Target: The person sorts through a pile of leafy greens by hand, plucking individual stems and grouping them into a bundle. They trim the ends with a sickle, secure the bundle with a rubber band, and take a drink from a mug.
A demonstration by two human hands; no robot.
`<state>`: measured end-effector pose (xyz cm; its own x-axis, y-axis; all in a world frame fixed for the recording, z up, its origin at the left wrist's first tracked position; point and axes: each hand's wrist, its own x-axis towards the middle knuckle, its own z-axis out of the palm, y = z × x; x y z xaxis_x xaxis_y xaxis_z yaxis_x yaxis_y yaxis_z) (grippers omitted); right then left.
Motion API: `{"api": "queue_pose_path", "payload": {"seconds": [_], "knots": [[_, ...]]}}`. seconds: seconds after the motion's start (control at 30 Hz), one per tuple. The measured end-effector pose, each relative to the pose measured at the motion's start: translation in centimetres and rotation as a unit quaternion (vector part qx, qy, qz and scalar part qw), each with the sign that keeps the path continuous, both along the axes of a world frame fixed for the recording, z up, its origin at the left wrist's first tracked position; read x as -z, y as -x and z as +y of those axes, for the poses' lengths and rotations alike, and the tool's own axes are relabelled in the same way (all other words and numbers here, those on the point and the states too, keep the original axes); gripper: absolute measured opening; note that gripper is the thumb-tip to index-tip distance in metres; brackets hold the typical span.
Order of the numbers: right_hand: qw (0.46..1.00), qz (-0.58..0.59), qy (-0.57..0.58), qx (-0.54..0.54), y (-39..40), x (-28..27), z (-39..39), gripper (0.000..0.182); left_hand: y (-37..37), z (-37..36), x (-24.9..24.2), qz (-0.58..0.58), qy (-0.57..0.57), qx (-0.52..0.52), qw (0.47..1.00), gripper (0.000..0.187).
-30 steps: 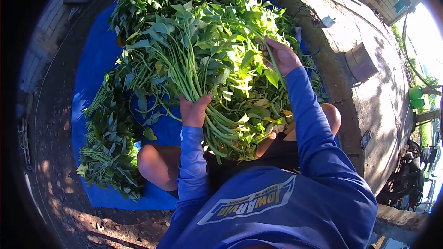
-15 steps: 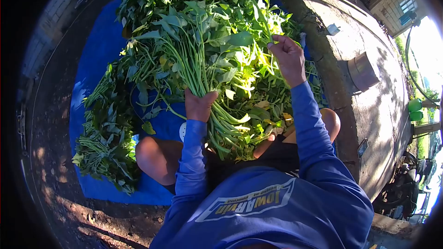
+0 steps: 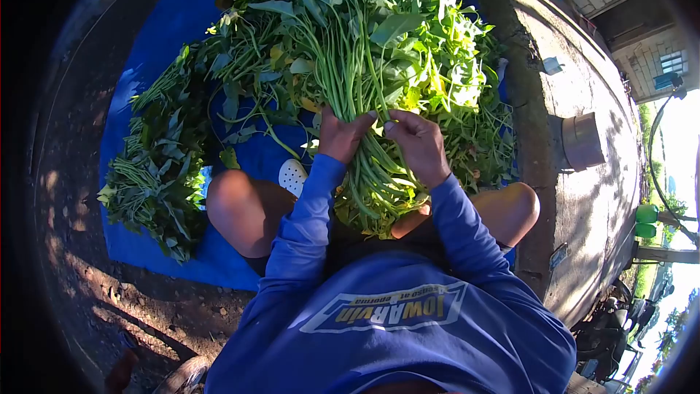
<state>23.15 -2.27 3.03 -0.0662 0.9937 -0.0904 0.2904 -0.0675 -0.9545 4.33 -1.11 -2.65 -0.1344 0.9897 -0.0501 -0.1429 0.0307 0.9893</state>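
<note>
A thick bunch of long green leafy stems [image 3: 343,66] is gripped by my left hand [image 3: 341,136], its fingers wrapped round the stalks. The leaves fan out away from me and the cut ends hang toward my lap. At the right side of the bunch, my right hand [image 3: 418,144] pinches a single leafy stem [image 3: 375,76] against the other stalks. Behind and beneath the bunch spreads a large heap of loose leafy greens [image 3: 452,73], brightly sunlit on its right.
Bundled greens [image 3: 160,168] lie in a row at the left on a blue tarp [image 3: 138,66]. A white perforated shoe [image 3: 292,176] shows by my left knee. A concrete ledge [image 3: 539,95] runs along the right, with a brownish cylindrical object [image 3: 582,140] on it.
My right hand has come down and inward with a stem, from the upper right to the bunch beside my left hand. The bunch has shifted slightly right and up in view.
</note>
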Motion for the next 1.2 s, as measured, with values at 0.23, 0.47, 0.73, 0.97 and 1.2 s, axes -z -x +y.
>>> {"api": "queue_pose_path", "payload": {"seconds": [0.23, 0.47, 0.73, 0.97, 1.2], "knots": [[0.993, 0.071, 0.091, -0.015, 0.4, 5.0, -1.9, 0.035, -0.2, 0.1, 1.1, -0.120, 0.068, 0.017, 0.990, 0.082], [1.000, 0.012, -0.016, -0.006, 2.6, 6.1, -4.5, 0.028, -1.6, -0.6, 2.2, -0.122, 0.058, -0.055, 0.989, 0.033], [0.973, 0.221, -0.057, -0.022, 6.8, 8.6, -2.0, 0.024, 1.0, 0.4, 0.8, -0.191, -0.023, -0.186, 0.963, 0.046], [0.961, -0.124, -0.231, 0.090, 2.5, 5.4, 4.1, 0.021, 8.0, 0.5, -1.4, -0.095, 0.003, -0.225, 0.970, 0.056], [0.898, -0.339, -0.280, -0.011, 1.5, 5.9, 8.0, 0.025, 9.7, -0.4, -2.6, -0.078, -0.056, -0.288, 0.953, 0.033]]}}
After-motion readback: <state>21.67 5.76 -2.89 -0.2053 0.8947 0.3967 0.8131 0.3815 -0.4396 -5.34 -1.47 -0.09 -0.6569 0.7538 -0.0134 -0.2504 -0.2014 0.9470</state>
